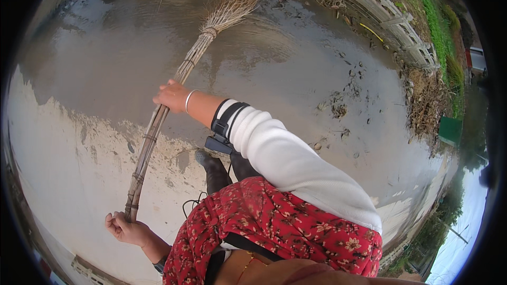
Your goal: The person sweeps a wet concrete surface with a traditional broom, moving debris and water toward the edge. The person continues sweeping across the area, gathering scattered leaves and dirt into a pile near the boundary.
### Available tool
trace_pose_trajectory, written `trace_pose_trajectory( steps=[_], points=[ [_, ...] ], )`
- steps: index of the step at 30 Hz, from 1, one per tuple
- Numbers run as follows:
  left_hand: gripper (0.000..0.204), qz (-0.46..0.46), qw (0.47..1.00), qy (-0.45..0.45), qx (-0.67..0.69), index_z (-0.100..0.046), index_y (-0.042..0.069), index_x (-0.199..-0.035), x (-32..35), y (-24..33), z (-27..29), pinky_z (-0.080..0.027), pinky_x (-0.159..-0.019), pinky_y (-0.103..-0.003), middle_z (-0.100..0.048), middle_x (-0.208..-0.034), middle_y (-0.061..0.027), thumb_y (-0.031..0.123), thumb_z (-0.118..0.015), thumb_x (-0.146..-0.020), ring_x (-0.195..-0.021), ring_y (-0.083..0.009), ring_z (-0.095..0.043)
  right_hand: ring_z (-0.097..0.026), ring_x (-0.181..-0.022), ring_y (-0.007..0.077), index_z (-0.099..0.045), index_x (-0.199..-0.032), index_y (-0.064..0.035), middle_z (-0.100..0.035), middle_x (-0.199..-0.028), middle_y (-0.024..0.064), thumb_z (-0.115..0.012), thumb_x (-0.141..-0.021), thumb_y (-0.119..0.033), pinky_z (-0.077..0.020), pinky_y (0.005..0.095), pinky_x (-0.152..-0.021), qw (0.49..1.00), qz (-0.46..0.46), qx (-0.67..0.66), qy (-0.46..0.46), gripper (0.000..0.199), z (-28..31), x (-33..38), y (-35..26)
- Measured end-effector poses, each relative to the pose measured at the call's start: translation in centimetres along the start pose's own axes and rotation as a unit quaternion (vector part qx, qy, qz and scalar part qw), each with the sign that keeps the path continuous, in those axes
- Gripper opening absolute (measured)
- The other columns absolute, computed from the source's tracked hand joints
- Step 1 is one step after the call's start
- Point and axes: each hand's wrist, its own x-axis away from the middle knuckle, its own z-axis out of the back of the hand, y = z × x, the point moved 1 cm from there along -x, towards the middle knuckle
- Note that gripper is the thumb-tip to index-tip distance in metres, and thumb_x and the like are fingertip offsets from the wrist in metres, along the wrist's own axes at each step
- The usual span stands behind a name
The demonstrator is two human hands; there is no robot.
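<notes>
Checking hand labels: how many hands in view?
2: the right hand grips the broom about midway along; the left hand is at its handle end. No others visible.

One broom (195, 51) carries at least five bindings (209, 32). Two hands are on it: one right hand (172, 96), one left hand (128, 230). There is one pale bracelet (188, 101), one white sleeve (296, 158), one red floral garment (285, 221) and two dark-clad legs (215, 175). Beyond are one green panel (450, 130), one yellow strip (371, 32) and many fallen leaves (338, 110), too small and muddled to count.
</notes>
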Motion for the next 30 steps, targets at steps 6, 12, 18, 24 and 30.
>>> trace_pose_trajectory(
  steps=[6,12,18,24,30],
  points=[
    [0.011,-0.027,0.992,-0.108,-0.063,-0.058,0.003,-0.100,2.1,-1.9,-11.0,-0.035,-0.066,-0.022,-0.041,-0.070,0.0071,-0.003,-0.058,-0.091,-0.068,-0.0051,-0.038,-0.057,-0.108,0.0266,-0.065,-0.104,-0.0135,-0.068,-0.094,0.0087,-0.070,-0.076,-0.003,-0.0385,0.0437,-0.095,0.987,-0.129,-0.092,0.003,0.030,-4.2,4.8,9.0],
    [0.018,-0.006,0.950,-0.311,-0.006,-0.063,0.004,-0.095,6.9,-3.4,-27.8,-0.029,-0.055,-0.021,-0.032,-0.064,0.0100,-0.009,-0.057,-0.084,-0.058,-0.0027,-0.029,-0.058,-0.100,0.0321,-0.062,-0.102,-0.0146,-0.067,-0.090,0.0098,-0.073,-0.071,-0.006,-0.0399,0.0454,-0.091,0.936,-0.320,-0.095,0.113,0.034,-5.0,22.2,18.8],
    [0.017,-0.041,0.900,-0.433,-0.030,-0.065,0.005,-0.094,12.2,-3.3,-35.9,-0.029,-0.052,-0.022,-0.032,-0.060,0.0082,-0.006,-0.061,-0.082,-0.056,-0.0025,-0.031,-0.058,-0.113,0.0305,-0.065,-0.113,-0.0166,-0.069,-0.106,0.0111,-0.069,-0.076,-0.009,-0.0413,0.0473,-0.095,0.870,-0.489,-0.054,0.032,0.037,-2.8,34.5,20.5],
    [0.019,0.047,0.865,-0.500,-0.016,-0.064,0.004,-0.096,16.0,-6.5,-34.0,-0.032,-0.053,-0.022,-0.036,-0.059,0.0086,-0.006,-0.065,-0.080,-0.056,-0.0021,-0.033,-0.061,-0.108,0.0329,-0.064,-0.114,-0.0177,-0.069,-0.102,0.0131,-0.067,-0.076,-0.012,-0.0444,0.0522,-0.089,0.846,-0.521,-0.074,-0.085,0.038,-5.2,44.2,14.3],
    [0.020,0.111,0.827,-0.551,-0.017,-0.062,0.005,-0.098,16.3,-6.0,-30.9,-0.031,-0.054,-0.021,-0.036,-0.062,0.0096,-0.007,-0.064,-0.081,-0.057,-0.0019,-0.032,-0.063,-0.110,0.0306,-0.066,-0.115,-0.0197,-0.071,-0.106,0.0112,-0.066,-0.074,-0.013,-0.0430,0.0517,-0.093,0.814,-0.567,-0.092,-0.088,0.041,-7.6,47.3,5.8]
  ],
)
